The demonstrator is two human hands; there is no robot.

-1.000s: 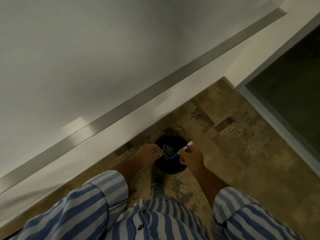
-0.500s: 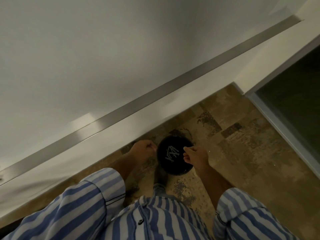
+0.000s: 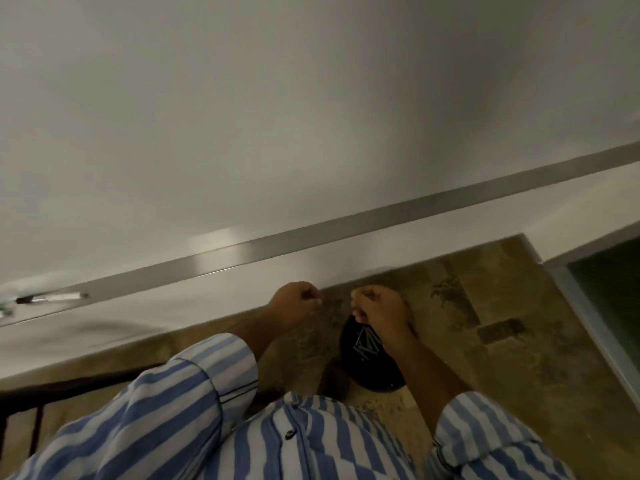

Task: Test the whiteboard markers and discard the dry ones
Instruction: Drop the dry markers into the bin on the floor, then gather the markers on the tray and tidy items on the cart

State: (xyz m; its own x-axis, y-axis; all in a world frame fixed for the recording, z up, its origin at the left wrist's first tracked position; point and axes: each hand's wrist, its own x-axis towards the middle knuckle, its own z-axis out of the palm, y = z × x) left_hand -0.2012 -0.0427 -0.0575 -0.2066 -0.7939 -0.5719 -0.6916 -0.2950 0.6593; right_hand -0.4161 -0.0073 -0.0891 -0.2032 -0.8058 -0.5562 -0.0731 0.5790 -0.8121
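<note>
hands [image 3: 337,304] blurred, bin [image 3: 372,358] partly hidden by arm

The person wears a button-front shirt [image 3: 311,441] in broad blue and white stripes, with one dark button showing on its placket. Both sleeves are pushed up, the left sleeve [image 3: 194,386] and the right sleeve [image 3: 485,434] ending in cuffs with the forearms bare beyond them. A dark shoe [image 3: 334,379] shows below.
</note>
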